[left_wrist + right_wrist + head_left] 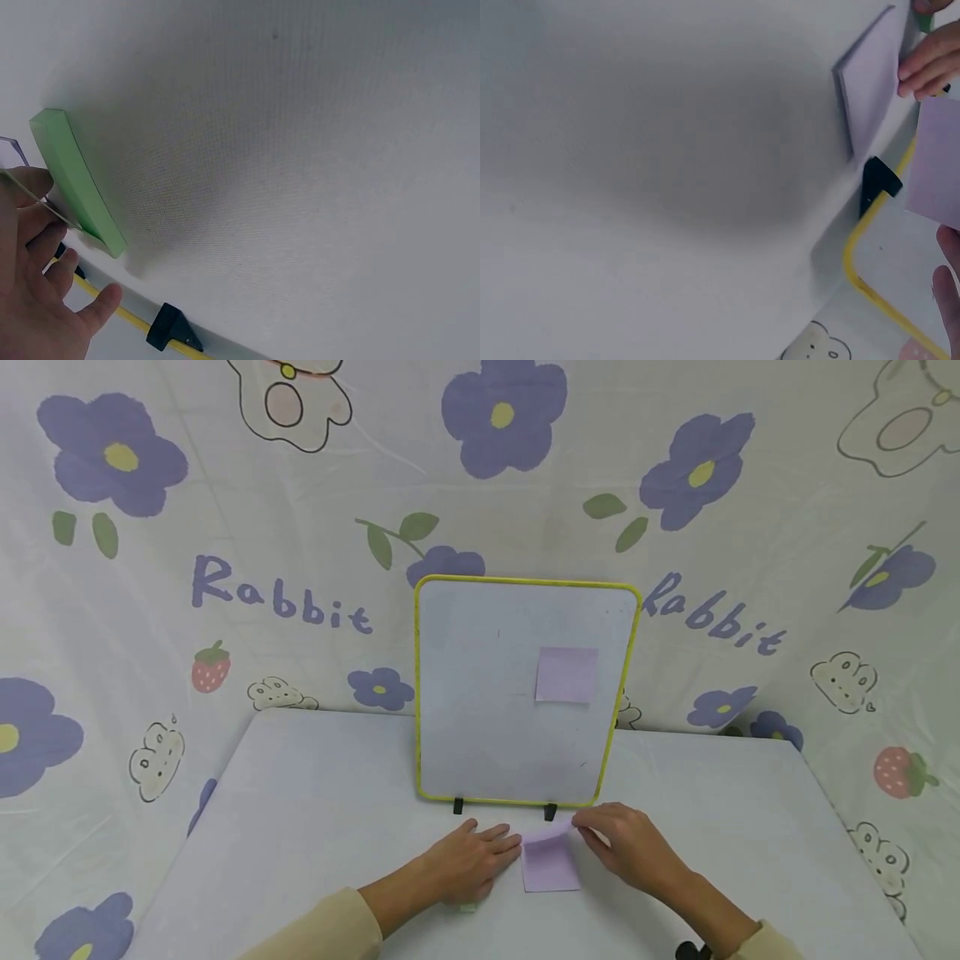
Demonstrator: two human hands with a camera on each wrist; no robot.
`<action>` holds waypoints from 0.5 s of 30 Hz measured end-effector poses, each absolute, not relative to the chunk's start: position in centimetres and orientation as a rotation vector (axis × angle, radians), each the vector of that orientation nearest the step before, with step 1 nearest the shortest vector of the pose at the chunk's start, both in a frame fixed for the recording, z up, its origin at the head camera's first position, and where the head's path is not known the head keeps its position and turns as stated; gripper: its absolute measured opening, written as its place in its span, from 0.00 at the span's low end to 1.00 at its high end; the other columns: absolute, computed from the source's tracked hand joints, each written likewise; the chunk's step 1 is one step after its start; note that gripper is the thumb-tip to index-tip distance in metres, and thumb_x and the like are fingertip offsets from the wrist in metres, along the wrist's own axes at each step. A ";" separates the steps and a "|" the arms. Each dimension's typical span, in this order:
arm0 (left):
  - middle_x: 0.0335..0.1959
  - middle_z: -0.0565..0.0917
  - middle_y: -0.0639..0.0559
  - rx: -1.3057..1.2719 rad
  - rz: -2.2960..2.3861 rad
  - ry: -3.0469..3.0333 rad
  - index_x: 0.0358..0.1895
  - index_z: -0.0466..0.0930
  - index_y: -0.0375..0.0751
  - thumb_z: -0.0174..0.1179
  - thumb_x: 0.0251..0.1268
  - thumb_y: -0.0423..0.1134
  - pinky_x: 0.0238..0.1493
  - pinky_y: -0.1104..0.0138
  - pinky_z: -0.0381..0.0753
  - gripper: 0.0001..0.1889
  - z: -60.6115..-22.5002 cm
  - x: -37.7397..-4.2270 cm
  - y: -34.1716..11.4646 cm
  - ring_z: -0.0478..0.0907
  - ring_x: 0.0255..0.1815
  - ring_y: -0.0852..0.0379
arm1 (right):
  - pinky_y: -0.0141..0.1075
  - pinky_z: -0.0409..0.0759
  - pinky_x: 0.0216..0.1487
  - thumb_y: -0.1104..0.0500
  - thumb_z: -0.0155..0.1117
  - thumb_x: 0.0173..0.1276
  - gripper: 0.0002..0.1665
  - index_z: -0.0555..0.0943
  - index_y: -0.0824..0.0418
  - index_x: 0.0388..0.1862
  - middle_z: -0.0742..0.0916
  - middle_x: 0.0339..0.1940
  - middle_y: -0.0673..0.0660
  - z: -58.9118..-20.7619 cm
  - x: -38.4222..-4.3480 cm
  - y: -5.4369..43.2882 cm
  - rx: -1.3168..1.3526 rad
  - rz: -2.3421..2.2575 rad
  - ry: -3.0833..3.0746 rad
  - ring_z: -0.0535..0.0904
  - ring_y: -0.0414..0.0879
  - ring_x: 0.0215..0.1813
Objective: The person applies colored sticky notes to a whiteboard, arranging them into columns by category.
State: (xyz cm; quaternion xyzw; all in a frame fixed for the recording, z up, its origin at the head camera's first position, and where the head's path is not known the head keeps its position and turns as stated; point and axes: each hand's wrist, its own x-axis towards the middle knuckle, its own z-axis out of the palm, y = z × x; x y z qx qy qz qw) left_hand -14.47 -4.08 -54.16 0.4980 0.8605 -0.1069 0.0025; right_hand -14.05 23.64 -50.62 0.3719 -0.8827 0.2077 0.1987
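My right hand (630, 852) pinches the top right corner of a lilac sticky note (935, 161), its upper part lifted from the lilac sticky note pad (551, 872). The pad lies on the white table in front of the whiteboard (495, 718). My left hand (468, 860) lies at the pad's left side, fingers extended, fingertips right at its edge. A green sticky note pad (79, 180) is beside the left hand; in the head view that hand covers most of it. Another lilac sticky note (567, 675) is on the right half of the whiteboard.
The whiteboard has a yellow frame (417, 693) and stands on black feet (458, 806) just beyond my hands. A printed cloth (300, 510) with flowers and rabbits hangs behind the white table (322, 793). A small black object (692, 951) shows by the right forearm.
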 end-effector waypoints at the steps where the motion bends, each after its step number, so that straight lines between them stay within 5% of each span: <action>1: 0.73 0.69 0.60 1.565 -0.336 2.697 0.73 0.69 0.52 0.53 0.73 0.48 0.63 0.56 0.73 0.27 -54.2 -14.5 -4.1 0.64 0.73 0.59 | 0.39 0.84 0.37 0.75 0.78 0.46 0.17 0.87 0.60 0.34 0.90 0.34 0.50 -50.4 -14.2 23.7 1.035 0.578 -2.459 0.86 0.43 0.36; 15: 0.72 0.70 0.59 1.592 -0.349 2.701 0.72 0.70 0.50 0.54 0.71 0.48 0.60 0.57 0.75 0.27 -54.0 -14.5 -4.1 0.67 0.72 0.59 | 0.46 0.85 0.36 0.78 0.77 0.39 0.22 0.88 0.67 0.37 0.90 0.39 0.60 -47.2 -16.1 22.7 0.881 0.560 -2.178 0.88 0.54 0.37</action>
